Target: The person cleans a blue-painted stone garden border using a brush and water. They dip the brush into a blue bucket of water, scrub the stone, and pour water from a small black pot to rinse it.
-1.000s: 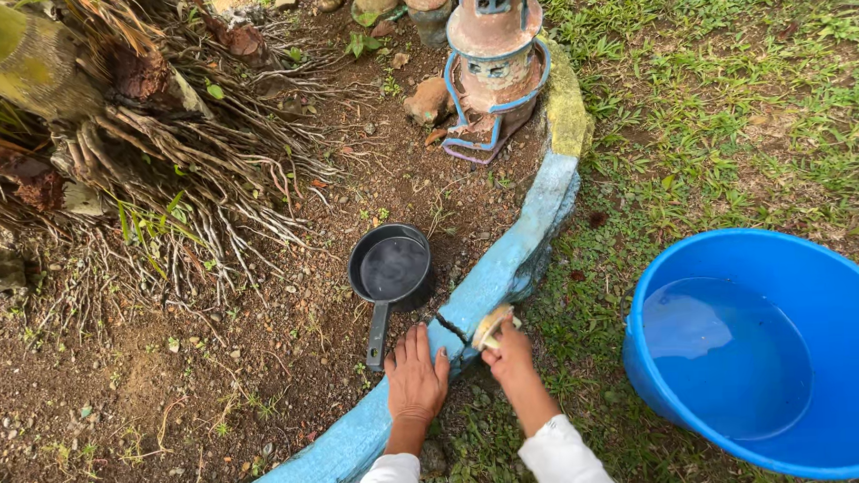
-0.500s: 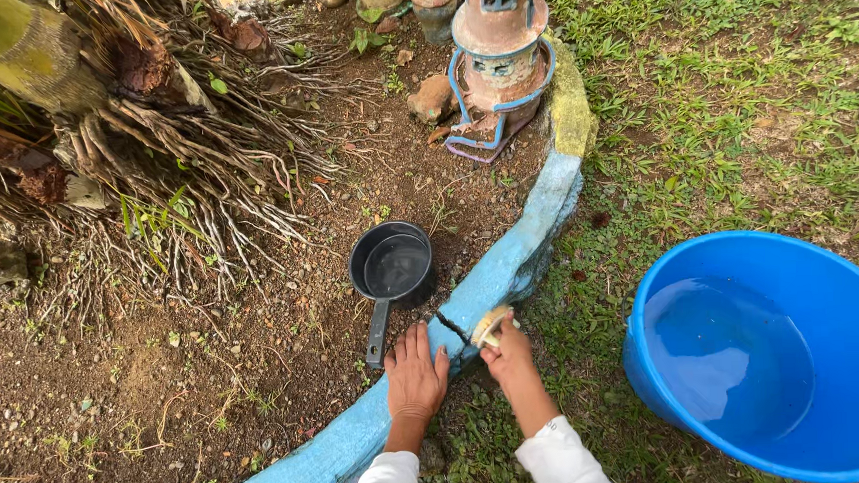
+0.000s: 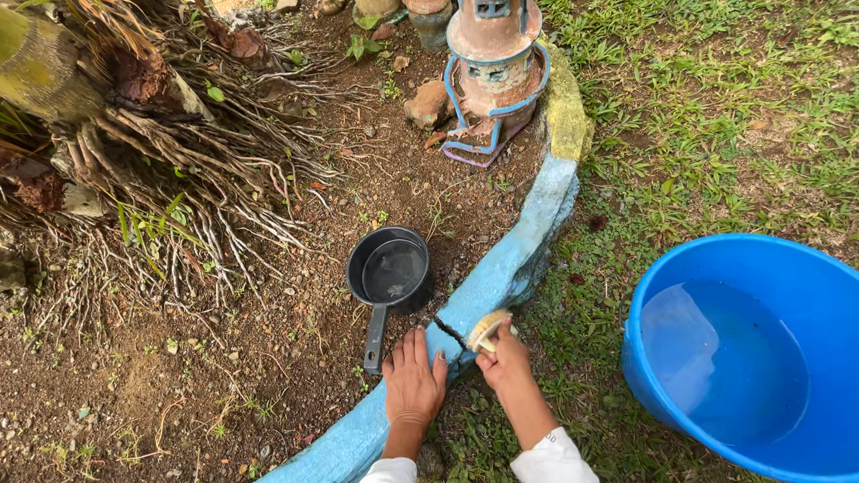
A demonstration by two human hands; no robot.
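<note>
While gripped: brush (right hand)

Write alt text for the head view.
A right hand holds a brush on a blue curb; the left hand lies flat beside it. A dark pot sits on soil, a blue basin on grass.

brush: small scrub brush, pale tan wooden back, held in right hand, fingers wrapped around it; bristle side pressed down on curb top
brush pose: tilted, long axis roughly across the curb
curb: low curved concrete edging, painted light blue, paint worn and patchy; far end yellow-green with moss
curb crack: dark gap across the top, just left of the brush
left hand: flat, palm down on curb, fingers spread, just beside the crack
curb position: between bare soil and grass
</note>
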